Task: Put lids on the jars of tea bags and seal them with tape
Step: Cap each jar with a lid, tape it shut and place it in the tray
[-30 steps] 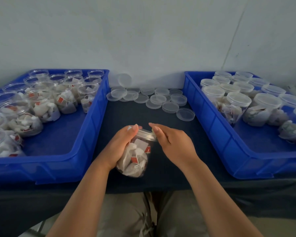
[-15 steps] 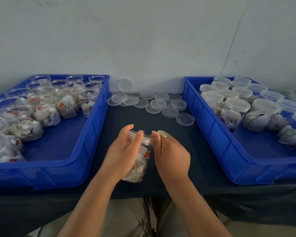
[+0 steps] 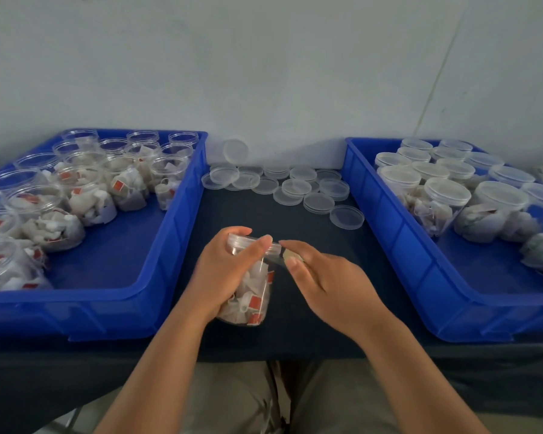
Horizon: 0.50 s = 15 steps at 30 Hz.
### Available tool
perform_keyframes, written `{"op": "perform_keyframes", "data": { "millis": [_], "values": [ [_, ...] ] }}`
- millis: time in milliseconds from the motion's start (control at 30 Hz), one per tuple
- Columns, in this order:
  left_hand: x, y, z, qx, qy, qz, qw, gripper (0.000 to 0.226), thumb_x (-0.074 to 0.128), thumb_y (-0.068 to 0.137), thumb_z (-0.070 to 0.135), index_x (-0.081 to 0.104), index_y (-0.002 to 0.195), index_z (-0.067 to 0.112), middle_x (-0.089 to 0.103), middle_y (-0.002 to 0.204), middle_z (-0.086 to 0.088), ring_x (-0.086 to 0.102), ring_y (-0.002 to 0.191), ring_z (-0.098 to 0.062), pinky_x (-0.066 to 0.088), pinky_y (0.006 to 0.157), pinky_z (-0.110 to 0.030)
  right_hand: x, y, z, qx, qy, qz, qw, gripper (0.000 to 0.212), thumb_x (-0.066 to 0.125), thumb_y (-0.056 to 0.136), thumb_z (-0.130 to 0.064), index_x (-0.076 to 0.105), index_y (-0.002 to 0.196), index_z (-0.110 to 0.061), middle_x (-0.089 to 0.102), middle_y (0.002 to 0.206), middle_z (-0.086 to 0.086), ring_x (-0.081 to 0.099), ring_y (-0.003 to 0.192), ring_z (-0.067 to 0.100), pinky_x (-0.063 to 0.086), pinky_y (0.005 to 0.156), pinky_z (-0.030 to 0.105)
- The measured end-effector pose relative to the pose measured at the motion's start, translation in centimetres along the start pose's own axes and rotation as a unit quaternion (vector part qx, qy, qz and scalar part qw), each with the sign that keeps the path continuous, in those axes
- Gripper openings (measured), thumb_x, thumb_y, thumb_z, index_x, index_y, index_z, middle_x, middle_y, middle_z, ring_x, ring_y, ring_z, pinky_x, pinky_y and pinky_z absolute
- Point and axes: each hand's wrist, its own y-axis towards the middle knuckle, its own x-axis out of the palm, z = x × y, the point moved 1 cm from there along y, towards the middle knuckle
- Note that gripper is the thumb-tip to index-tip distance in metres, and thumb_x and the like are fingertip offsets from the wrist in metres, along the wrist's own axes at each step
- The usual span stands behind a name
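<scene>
Clear plastic jar (image 3: pixel 251 296) of white tea bags with red tags, held tilted just above the dark-covered bench (image 3: pixel 295 324), between two trays. A clear round lid (image 3: pixel 248 241) sits on its mouth. The left hand (image 3: pixel 223 274) wraps around the jar body, thumb at the lid rim. The right hand (image 3: pixel 329 277) pinches a yellowish-ended tape strip (image 3: pixel 290 254) between thumb and forefinger, just beside the lid. Loose lids (image 3: pixel 295 187) lie at the back of the bench. The left blue plastic tray (image 3: pixel 182 220) holds open jars (image 3: pixel 85 195); the right blue plastic tray (image 3: pixel 389 233) holds lidded jars (image 3: pixel 445 195).
</scene>
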Motion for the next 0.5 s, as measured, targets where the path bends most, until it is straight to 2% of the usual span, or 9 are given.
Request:
{"op": "perform_keyframes", "data": {
  "millis": [67,100,167,200,267,367,433,500],
  "values": [
    [-0.5,0.4,0.1,0.008,-0.008,-0.052,0.999,0.069,0.065,0.064,0.087,0.062,0.120,0.048,0.073,0.108,0.020,0.068,0.094,0.010,0.052,0.069,-0.015,-0.5,0.3,0.6,-0.019,-0.016,0.021,0.999,0.063,0.005,0.100,-0.078,0.039,0.147,-0.053,0.055,0.084,-0.037,0.057,0.082,-0.016,0.035,0.062,0.011],
    [-0.5,0.5,0.1,0.015,-0.019,-0.085,0.996,0.064,0.066,0.068,0.083,0.063,0.121,0.048,0.073,0.110,0.020,0.070,0.097,0.007,0.053,0.074,-0.018,-0.6,0.5,1.1,-0.019,-0.013,0.029,0.999,0.059,0.008,0.103,-0.075,0.041,0.146,-0.052,0.059,0.095,-0.038,0.058,0.088,-0.016,0.038,0.066,0.010],
    [-0.3,0.6,-0.4,0.022,-0.064,-0.142,0.988,0.055,0.069,0.076,0.076,0.065,0.123,0.048,0.074,0.117,0.016,0.073,0.106,-0.005,0.056,0.084,-0.027,-0.6,1.0,1.7,-0.007,0.000,0.043,0.999,0.057,0.012,0.105,-0.071,0.049,0.144,-0.051,0.067,0.118,-0.028,0.061,0.097,-0.007,0.047,0.073,0.017],
    [-0.1,0.6,-0.8,0.019,-0.093,-0.159,0.983,0.054,0.070,0.078,0.074,0.066,0.125,0.047,0.075,0.120,0.010,0.073,0.109,-0.012,0.057,0.087,-0.031,-0.3,1.2,1.7,0.000,0.009,0.046,0.999,0.058,0.013,0.105,-0.070,0.053,0.142,-0.049,0.068,0.119,-0.025,0.061,0.096,-0.006,0.048,0.074,0.019],
    [0.2,0.4,-1.6,0.009,-0.153,-0.172,0.973,0.061,0.073,0.076,0.075,0.067,0.127,0.042,0.074,0.123,-0.001,0.073,0.112,-0.023,0.060,0.091,-0.039,0.8,1.6,1.0,0.018,0.043,0.051,0.998,0.063,0.011,0.104,-0.073,0.058,0.137,-0.047,0.066,0.101,-0.028,0.060,0.089,-0.011,0.046,0.071,0.018],
    [0.6,0.3,-2.0,0.006,-0.182,-0.141,0.973,0.076,0.072,0.071,0.084,0.068,0.126,0.033,0.074,0.122,-0.007,0.073,0.111,-0.030,0.059,0.095,-0.050,2.3,1.7,-0.6,0.057,0.107,0.102,0.987,0.070,0.007,0.100,-0.078,0.064,0.122,-0.045,0.064,0.086,-0.025,0.062,0.089,-0.008,0.049,0.067,0.018],
    [1.0,0.2,-2.0,0.048,-0.141,-0.102,0.984,0.075,0.066,0.075,0.084,0.067,0.128,0.031,0.073,0.122,-0.005,0.073,0.111,-0.025,0.060,0.095,-0.049,2.9,1.5,-1.3,0.073,0.117,0.147,0.979,0.068,0.008,0.102,-0.075,0.067,0.117,-0.043,0.065,0.083,-0.023,0.064,0.085,-0.005,0.048,0.064,0.016],
    [1.3,0.0,-1.8,0.090,-0.085,-0.036,0.992,0.066,0.060,0.080,0.077,0.065,0.130,0.034,0.071,0.122,0.004,0.071,0.111,-0.015,0.060,0.095,-0.045,3.0,1.1,-1.8,0.087,0.090,0.183,0.975,0.068,0.009,0.105,-0.072,0.069,0.117,-0.041,0.064,0.083,-0.023,0.063,0.077,-0.006,0.044,0.061,0.012]
  ]
}}
